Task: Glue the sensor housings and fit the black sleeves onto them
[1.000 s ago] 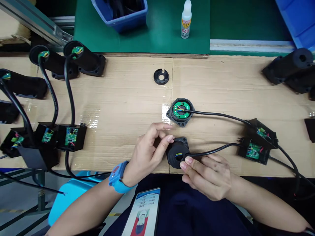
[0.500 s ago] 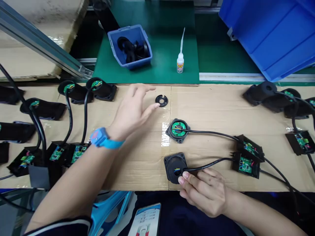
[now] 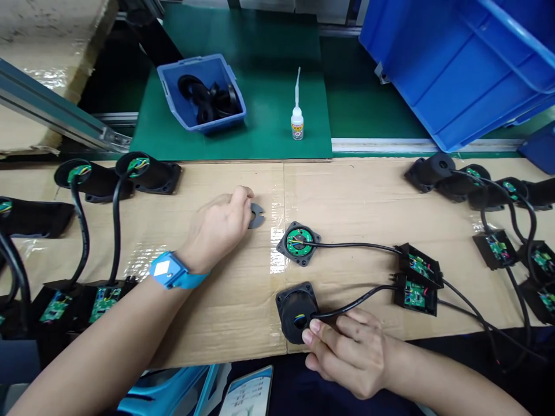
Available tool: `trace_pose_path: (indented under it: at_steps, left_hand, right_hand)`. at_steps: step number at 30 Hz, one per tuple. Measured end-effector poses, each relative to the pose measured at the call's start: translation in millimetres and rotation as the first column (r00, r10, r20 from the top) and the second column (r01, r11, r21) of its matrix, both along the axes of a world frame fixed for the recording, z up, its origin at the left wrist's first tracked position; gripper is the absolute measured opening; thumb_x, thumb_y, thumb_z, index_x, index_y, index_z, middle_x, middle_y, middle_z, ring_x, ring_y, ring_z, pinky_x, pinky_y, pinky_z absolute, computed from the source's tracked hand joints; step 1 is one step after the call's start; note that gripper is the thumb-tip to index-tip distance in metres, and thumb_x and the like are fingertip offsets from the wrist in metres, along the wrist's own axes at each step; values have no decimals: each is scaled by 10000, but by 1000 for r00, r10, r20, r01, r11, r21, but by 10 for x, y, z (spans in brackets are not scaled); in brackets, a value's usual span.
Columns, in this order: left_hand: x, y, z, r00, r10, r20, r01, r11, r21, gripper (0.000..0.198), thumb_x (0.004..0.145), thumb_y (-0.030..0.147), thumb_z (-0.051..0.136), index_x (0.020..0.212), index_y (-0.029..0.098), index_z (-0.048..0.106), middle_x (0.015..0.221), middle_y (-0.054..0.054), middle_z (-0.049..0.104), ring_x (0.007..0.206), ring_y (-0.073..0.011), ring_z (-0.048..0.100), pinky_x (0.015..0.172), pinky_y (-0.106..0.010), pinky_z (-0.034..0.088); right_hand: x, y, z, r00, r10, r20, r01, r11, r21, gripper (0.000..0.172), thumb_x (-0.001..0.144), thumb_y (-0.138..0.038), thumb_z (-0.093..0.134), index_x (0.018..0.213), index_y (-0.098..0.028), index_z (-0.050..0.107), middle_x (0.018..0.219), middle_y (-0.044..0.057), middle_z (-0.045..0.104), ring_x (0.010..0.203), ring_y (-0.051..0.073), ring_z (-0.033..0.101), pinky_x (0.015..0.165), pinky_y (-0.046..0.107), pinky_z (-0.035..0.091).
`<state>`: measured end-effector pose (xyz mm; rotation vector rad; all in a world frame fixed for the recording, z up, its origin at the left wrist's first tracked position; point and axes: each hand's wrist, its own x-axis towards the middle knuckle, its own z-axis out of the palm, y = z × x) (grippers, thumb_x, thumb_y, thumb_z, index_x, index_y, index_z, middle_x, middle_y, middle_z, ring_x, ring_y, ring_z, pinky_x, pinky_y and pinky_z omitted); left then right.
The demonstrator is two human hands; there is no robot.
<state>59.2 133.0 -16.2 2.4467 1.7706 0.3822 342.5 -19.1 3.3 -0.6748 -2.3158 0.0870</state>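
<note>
My left hand [image 3: 223, 225], with a blue wristband, pinches a small dark slotted disc [image 3: 256, 216] above the cardboard. My right hand [image 3: 349, 349] has its fingertips closed on the edge of a black round housing [image 3: 297, 315] with a square flange, beside the cable that comes out of it. Coloured wires show in the housing's opening. Just behind it lies an open black base [image 3: 299, 243] with a round green circuit board. Cables run right from both to two black boxes [image 3: 417, 280] with green boards.
More black housings with cables stand at the left [image 3: 150, 173] and right [image 3: 429, 171]. On the green mat are a blue bin [image 3: 238, 118] of black parts and a white bottle [image 3: 297, 124]. A large blue crate [image 3: 437, 75] sits at the back right.
My left hand has closed on the slotted disc and lifted it toward me. My right hand stays at the housing. The whole view has shifted to the right.
</note>
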Motion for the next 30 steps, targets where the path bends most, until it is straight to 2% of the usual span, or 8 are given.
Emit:
trace_pose_path:
  at_steps: [2, 4, 7, 10, 13, 20, 26, 30]
  left_hand:
    - [-22, -31, 15, 999, -29, 25, 28, 999, 43, 378, 1042, 396, 375, 1216, 139, 590, 1076, -166, 719, 1000, -308, 698, 879, -466, 569]
    - [-4, -43, 78, 971, -176, 159, 170, 984, 52, 481, 1028, 482, 451, 1346, 128, 523, 1301, -202, 650, 1230, -338, 629, 1025, -524, 537]
    - [108, -78, 222, 800, -442, 407, 479, 878, 11, 748, 929, 512, 660, 1525, 184, 350, 1557, -192, 478, 1474, -332, 451, 1196, -536, 434]
    - [274, -191, 312, 676, -505, 536, 606, 795, -14, 672, 919, 337, 697, 1504, 222, 387, 1472, -145, 587, 1398, -275, 557, 1160, -449, 499]
    - [398, -388, 289, 695, -457, 556, 518, 854, 55, 450, 935, 253, 693, 1355, 206, 541, 1282, -107, 694, 1231, -219, 670, 1074, -363, 564]
    - [475, -746, 133, 789, -341, 510, 310, 939, 147, 335, 912, 201, 738, 1238, 184, 660, 1314, -129, 600, 1184, -209, 654, 1012, -336, 593]
    - [342, -599, 228, 780, -381, 497, 405, 912, 65, 371, 970, 277, 665, 1332, 254, 591, 1353, -108, 585, 1261, -233, 618, 1056, -399, 581]
    - [7, -361, 389, 924, -199, 325, 202, 979, 26, 525, 977, 417, 633, 1457, 284, 466, 1391, -121, 569, 1354, -305, 551, 1136, -535, 513]
  right_hand:
    - [12, -1, 7, 1000, 8, 26, -7, 1000, -15, 165, 940, -258, 707, 994, -126, 789, 913, 36, 778, 666, 117, 609, 574, 296, 414]
    - [16, 0, 13, 999, 9, 33, -8, 1000, -20, 169, 941, -263, 709, 1001, -128, 791, 914, 35, 777, 665, 118, 606, 575, 298, 414]
    - [9, 1, 22, 1000, 7, 30, -7, 1000, -14, 179, 948, -277, 702, 983, -127, 792, 897, 30, 775, 657, 118, 600, 565, 296, 406]
    - [-2, -1, 36, 999, -7, 43, 8, 1000, -19, 178, 955, -283, 694, 971, -135, 793, 884, 29, 774, 653, 113, 597, 566, 292, 412]
    - [-9, -1, 45, 1000, -4, 31, 5, 999, -39, 162, 951, -273, 696, 947, -143, 792, 880, 20, 773, 662, 108, 611, 562, 284, 420]
    - [1, 6, 37, 999, 7, 38, -6, 1000, -21, 181, 932, -311, 724, 943, -144, 794, 881, 15, 768, 624, 103, 594, 535, 286, 408]
    - [14, 2, 50, 998, 15, 55, -14, 1000, -27, 207, 916, -339, 751, 960, -142, 797, 878, 20, 763, 623, 104, 591, 528, 284, 400]
    - [15, 30, 103, 997, 14, 82, -11, 999, -42, 165, 938, -302, 725, 945, -157, 803, 866, 3, 780, 632, 100, 612, 531, 276, 425]
